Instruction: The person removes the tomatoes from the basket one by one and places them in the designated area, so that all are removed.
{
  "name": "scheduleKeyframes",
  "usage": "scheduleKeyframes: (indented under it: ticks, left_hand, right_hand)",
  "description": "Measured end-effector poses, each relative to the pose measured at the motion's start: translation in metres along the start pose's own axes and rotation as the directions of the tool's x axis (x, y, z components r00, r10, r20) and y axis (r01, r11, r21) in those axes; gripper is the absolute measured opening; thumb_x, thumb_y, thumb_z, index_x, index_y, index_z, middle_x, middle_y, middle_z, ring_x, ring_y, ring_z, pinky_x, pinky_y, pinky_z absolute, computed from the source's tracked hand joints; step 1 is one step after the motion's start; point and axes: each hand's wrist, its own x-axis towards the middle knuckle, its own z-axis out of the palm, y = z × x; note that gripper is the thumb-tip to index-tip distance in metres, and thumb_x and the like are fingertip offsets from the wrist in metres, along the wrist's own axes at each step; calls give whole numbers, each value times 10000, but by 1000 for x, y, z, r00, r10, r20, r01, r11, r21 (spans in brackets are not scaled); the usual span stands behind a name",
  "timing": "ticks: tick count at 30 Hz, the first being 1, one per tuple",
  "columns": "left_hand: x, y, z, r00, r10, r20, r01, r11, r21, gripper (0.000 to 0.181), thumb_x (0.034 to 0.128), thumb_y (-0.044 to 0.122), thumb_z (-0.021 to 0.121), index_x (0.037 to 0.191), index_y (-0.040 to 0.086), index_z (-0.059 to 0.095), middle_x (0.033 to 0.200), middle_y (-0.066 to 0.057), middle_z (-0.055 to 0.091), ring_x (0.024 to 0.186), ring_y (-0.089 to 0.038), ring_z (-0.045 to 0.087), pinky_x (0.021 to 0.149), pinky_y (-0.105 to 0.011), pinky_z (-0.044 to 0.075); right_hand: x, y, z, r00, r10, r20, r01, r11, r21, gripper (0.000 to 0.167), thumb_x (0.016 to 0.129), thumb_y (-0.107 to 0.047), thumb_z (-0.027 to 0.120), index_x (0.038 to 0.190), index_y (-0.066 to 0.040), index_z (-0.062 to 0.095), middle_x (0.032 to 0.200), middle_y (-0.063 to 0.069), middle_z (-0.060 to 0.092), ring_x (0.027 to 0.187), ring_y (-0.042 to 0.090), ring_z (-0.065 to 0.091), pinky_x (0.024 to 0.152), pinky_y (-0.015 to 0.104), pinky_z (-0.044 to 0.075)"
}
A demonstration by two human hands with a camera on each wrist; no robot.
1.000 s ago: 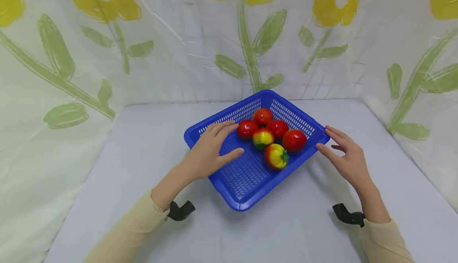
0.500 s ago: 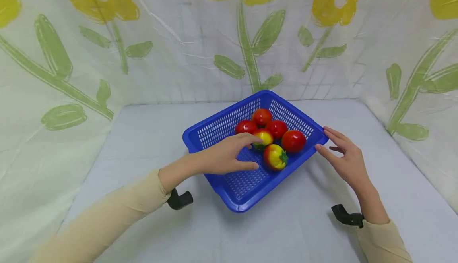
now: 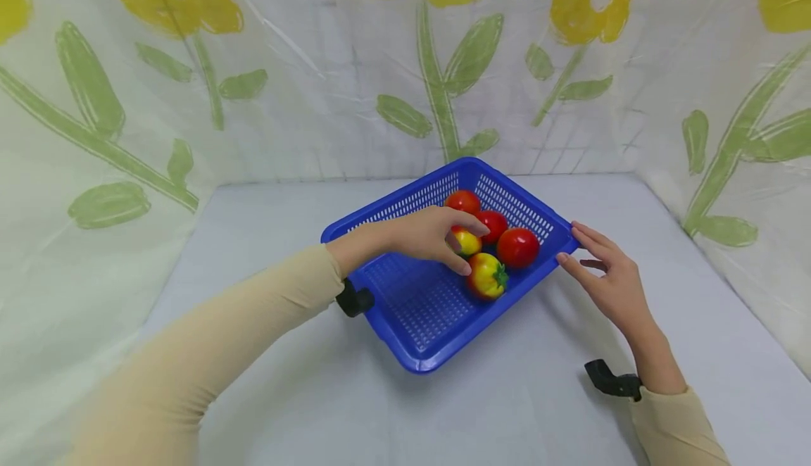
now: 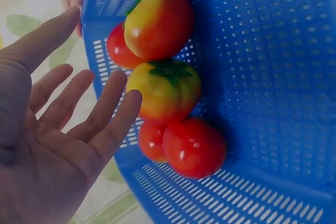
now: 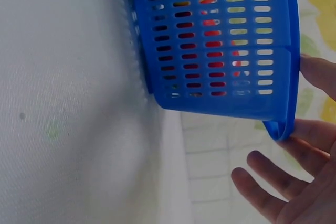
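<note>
A blue plastic basket [image 3: 423, 364] stands turned at an angle on the table, with several tomatoes in its far right part. Some are red, like this shiny red tomato [image 3: 519, 248]; others are blotched yellow and red, like the yellow-red tomato [image 3: 486, 277] with a green calyx. Over the tomatoes hovers my left hand [image 3: 427, 232], palm down, thumb and fingers spread, holding nothing. It covers part of another yellow tomato [image 3: 470, 243] and hides the leftmost red one in the head view. My right hand [image 3: 614, 286] pinches the basket's right corner between thumb and fingers.
A pale cloth-covered table [image 3: 494, 410] lies under the basket. Behind it hangs a white curtain [image 3: 304, 100] painted with yellow flowers. A black wrist mount [image 3: 355, 298] on the left wrist sits close to the basket's left rim.
My left hand has moved right and farther into the basket, from its left side to above the tomatoes. The right hand has stayed at the corner, and the basket has not visibly moved.
</note>
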Motion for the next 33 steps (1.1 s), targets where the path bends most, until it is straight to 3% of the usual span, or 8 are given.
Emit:
scheduleKeyframes:
  ticks: [7,13,22,29,33]
  left_hand:
    - [14,-8,10,999,-24,39,27,998,-60,580,836,171,807,1371,143,583,1333,-11,576,1015,-140,645,796,-192,527]
    - [17,-12,14,998,-47,31,47,999,-16,615,828,177,815,1388,124,567,1370,-57,558,1000,-136,642,810,-205,526]
    - [25,-12,16,999,-31,44,29,998,47,604,838,170,806,1391,117,569,1370,-35,570,1253,-141,494,930,-223,474]
    - [27,-14,16,998,-36,53,37,999,-11,578,823,55,800,1359,65,586,1298,-19,617,1209,-145,544,851,-195,509]
    - [28,-16,18,999,-32,38,33,999,-16,549,814,9,794,1330,61,611,1220,-24,649,1084,-163,612,802,-195,526]
  right_hand:
    - [-1,0,3,1000,15,6,-15,1000,13,592,924,-284,713,1461,-164,494,1483,-8,455,1215,256,514,833,100,453]
    - [2,-3,6,1000,0,5,0,1000,19,589,925,-281,712,1459,-158,496,1483,-7,456,1198,245,521,834,119,466]
    - [2,-5,3,1000,3,-1,-3,1000,14,584,929,-278,707,1458,-147,496,1480,-4,460,1153,210,534,816,96,457]
    - [2,-5,2,1000,15,6,-16,1000,17,583,936,-285,697,1462,-144,490,1483,3,455,1150,213,534,817,91,449]
    - [0,-3,2,1000,19,4,-19,1000,9,585,938,-293,692,1465,-144,486,1486,20,452,1153,240,540,807,56,420]
